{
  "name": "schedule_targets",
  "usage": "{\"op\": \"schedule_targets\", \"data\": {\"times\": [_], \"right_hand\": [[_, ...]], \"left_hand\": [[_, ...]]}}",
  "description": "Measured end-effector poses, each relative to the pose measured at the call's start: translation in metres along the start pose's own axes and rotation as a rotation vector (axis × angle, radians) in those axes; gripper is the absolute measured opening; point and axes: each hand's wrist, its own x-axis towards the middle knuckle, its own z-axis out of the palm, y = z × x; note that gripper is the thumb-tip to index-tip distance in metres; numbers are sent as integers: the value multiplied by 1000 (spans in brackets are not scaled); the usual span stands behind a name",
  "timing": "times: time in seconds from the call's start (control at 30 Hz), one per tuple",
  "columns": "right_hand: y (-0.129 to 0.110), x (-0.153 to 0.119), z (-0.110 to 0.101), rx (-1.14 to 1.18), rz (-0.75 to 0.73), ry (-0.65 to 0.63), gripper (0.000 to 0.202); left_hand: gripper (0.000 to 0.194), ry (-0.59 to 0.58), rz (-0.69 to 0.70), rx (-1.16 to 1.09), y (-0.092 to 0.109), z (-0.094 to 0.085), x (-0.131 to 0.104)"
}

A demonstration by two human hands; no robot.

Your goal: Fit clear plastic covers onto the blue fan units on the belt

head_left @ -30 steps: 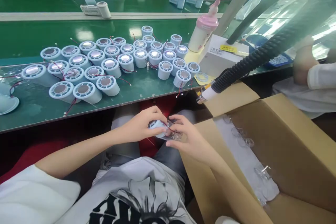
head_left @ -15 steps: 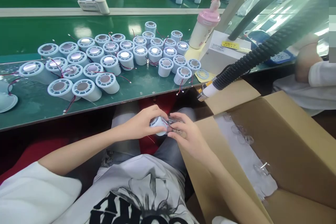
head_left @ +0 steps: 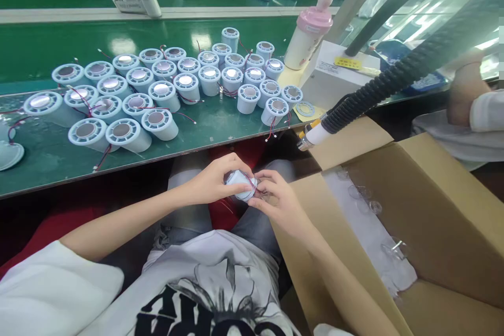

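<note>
Above my lap, my left hand (head_left: 224, 181) has its fingers wrapped round a light blue cylindrical part (head_left: 240, 181) with thin red and black wires. My right hand (head_left: 275, 194) is at the part's right side, fingertips pinched around the wires and something clear that is too small to make out. On the green bench, several similar light blue cylinders (head_left: 126, 131) stand in a loose group, round slotted ends up, some with wires trailing from them.
An open cardboard box (head_left: 444, 210) with clear round pieces is at my right. A black ridged hose (head_left: 374, 89) slants over the bench edge, beside a pink-lidded bottle (head_left: 309, 31). Another person's arm (head_left: 468, 89) shows at the far right.
The light blue part has turned in my left hand, so a smoother face and its wires now show. My right fingers have shifted slightly, and the clear piece is less visible.
</note>
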Motion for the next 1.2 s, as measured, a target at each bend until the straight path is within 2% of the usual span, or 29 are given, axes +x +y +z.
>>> {"op": "schedule_targets", "data": {"times": [0.17,0.3,0.43,0.53,0.6,0.67,0.77,0.87,1.0,1.2], "right_hand": [[-3,-1,-5,189,84,106,22],[-3,0,-9,297,153,160,25],[1,5,-13,518,233,178,29],[4,6,-18,590,216,99,25],[5,3,-20,479,88,32,30],[4,-2,-22,239,-74,18,44],[3,-10,-24,-46,-226,44,49],[3,-15,-24,-45,-249,20,53],[3,-16,-24,116,-172,-10,56],[1,-17,-23,264,-70,-48,49]], "left_hand": [[58,17,38,-4,-18,3,-2],[65,-57,99,-28,-26,6,-5],[68,-141,-29,-318,-22,9,-7],[66,-134,-150,-488,-16,11,-8],[66,-86,-220,-592,-12,13,-9],[66,-46,-291,-689,-9,16,-11],[68,-87,-360,-746,-7,17,-13],[72,-149,-283,-653,-6,14,-14],[73,-151,-120,-504,-6,8,-15],[74,-164,-13,-435,-4,5,-18]]}}
